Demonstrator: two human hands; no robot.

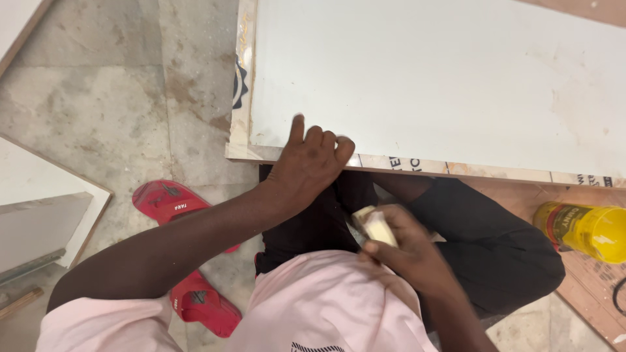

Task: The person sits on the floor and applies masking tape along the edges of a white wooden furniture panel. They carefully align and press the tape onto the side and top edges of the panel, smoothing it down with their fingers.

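Note:
A large white laminate sheet point(443, 78) lies on a plywood board whose taped edge point(417, 164) faces me. My left hand point(312, 161) rests on the sheet's near left corner, index finger pointing up along the white surface, other fingers curled. My right hand point(404, 244) is held close to my lap and grips a small cream-coloured block point(375, 225), blurred by motion. I am crouched, with black trousers and a pink shirt filling the bottom of the view.
A yellow plastic jar point(587, 229) lies on its side at the right on brown board. Two red sandals point(171, 203) sit on the stone floor at my left. White-faced boards point(39, 195) lean at the far left.

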